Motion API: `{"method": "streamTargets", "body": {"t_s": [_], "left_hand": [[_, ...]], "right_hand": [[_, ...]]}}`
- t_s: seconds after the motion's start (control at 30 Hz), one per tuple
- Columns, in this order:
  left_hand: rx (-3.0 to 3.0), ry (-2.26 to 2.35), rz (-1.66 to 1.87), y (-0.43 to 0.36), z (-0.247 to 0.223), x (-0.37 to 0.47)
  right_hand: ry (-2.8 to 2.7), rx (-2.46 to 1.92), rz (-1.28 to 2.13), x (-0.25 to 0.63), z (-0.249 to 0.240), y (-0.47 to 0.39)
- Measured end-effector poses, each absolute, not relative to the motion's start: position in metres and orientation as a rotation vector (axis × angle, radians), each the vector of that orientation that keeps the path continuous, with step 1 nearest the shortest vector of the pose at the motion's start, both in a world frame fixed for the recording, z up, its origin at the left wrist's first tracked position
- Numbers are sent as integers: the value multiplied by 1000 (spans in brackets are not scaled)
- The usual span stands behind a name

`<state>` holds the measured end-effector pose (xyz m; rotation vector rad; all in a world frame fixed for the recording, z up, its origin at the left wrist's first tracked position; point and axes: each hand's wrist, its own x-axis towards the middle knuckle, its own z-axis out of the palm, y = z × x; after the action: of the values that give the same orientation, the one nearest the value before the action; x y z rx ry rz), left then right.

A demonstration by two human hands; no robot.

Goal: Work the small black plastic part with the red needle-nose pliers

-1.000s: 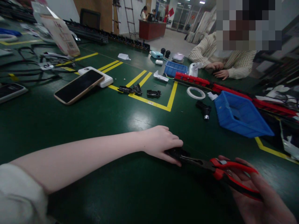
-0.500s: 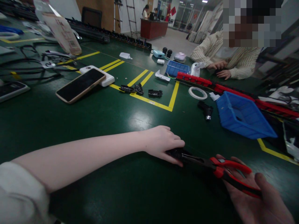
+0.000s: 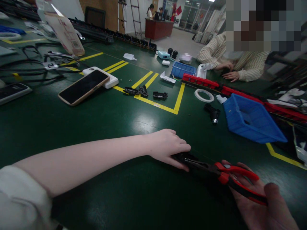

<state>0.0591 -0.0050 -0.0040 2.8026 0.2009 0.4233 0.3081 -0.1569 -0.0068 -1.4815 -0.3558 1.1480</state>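
My left hand [image 3: 168, 147] is closed around a small black part [image 3: 179, 156] low over the green table; most of that part is hidden under the fingers. Red-and-black long-nose pliers [image 3: 236, 179] lie in my right hand [image 3: 261, 201], palm up, with the thumb at the end of one handle. The pliers' jaws point left and reach the black part at my left fingertips. Whether the tips grip it or only touch it, I cannot tell.
Black plastic pieces [image 3: 160, 95] lie by yellow tape lines. Beyond the pliers are a black fitting [image 3: 213, 112], a tape roll [image 3: 203, 95] and a blue bin [image 3: 254, 119]. A phone [image 3: 83, 87] rests on a white box [image 3: 112, 80]. Across the table sits a person in a striped sleeve [image 3: 254, 65].
Both hands and the pliers keep nearly the same place. The right thumb has shifted slightly on the handle, and the whole view has moved a little.
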Motion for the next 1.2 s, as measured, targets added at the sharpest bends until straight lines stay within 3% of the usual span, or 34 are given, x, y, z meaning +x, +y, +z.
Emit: {"method": "streamTargets", "body": {"t_s": [0.4,1.2], "left_hand": [[2791,198,385,-5,-2,60],[2813,165,386,-5,-3,59]], "right_hand": [[-223,-1498,1074,298,1,-154],[-489,-1517,1101,302,3,-153]]}}
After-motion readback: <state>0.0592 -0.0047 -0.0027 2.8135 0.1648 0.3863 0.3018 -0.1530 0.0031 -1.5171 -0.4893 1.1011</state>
